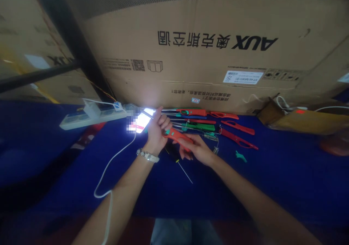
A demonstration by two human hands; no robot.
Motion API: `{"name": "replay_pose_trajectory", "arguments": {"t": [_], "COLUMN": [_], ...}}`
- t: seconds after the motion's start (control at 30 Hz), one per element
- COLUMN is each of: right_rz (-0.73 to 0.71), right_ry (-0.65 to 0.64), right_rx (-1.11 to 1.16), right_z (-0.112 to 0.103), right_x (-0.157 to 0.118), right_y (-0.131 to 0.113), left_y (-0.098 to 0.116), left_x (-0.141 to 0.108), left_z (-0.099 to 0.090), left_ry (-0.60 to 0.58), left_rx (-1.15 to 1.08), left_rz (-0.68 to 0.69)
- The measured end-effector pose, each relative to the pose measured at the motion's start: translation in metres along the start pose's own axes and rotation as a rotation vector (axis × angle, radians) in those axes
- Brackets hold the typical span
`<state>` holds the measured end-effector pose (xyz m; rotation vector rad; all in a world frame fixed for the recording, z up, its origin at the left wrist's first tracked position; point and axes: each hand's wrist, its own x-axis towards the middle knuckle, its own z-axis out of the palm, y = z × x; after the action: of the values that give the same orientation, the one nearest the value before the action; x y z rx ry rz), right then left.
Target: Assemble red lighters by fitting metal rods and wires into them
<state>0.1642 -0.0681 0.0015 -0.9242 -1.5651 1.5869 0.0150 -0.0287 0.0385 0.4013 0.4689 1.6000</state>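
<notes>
An orange-red long-nosed lighter (177,136) with a green trigger lies across both hands. My left hand (156,129) is wrapped round its front end, and the metal nozzle seems to poke out past the thumb over a bright phone screen (143,120). My right hand (198,149) has its fingers closed on the handle. Just below the hands lies a screwdriver (185,172), its dark grip partly hidden. Behind them sit more lighters, among them a green one (200,127) and a red one (194,112). Empty red casing halves (237,127) rest to the right.
A white power strip (81,120) with plugs lies at the left back, and a white cable (116,154) runs over my left forearm. Large cardboard boxes (191,67) stand behind the blue tabletop (212,194). A loose green trigger piece (241,156) lies at right, below a smaller carton (313,122).
</notes>
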Motion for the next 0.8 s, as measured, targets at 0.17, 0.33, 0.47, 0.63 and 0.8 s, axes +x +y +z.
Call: {"name": "replay_pose_trajectory", "arguments": {"t": [0.17, 0.33, 0.47, 0.63, 0.8], "right_rz": [-0.294, -0.361, -0.326, -0.125, -0.144], "right_ry": [0.225, 0.31, 0.254, 0.27, 0.242], "right_rx": [-0.405, -0.923, -0.932, -0.751, -0.577], "right_z": [-0.004, -0.012, -0.006, -0.005, -0.004], "right_x": [-0.001, -0.004, -0.004, -0.003, -0.003], "right_y": [0.003, 0.005, 0.007, 0.006, 0.003], "left_y": [-0.007, -0.013, -0.005, 0.009, 0.007], "left_x": [0.002, 0.003, 0.002, 0.001, 0.001], "left_z": [0.001, 0.004, 0.004, 0.002, 0.002], "left_ry": [0.062, 0.227, 0.274, 0.246, 0.255], "left_rx": [0.167, -0.009, -0.19, -0.212, -0.164], "left_rz": [0.074, -0.02, 0.0, 0.061, 0.073]}}
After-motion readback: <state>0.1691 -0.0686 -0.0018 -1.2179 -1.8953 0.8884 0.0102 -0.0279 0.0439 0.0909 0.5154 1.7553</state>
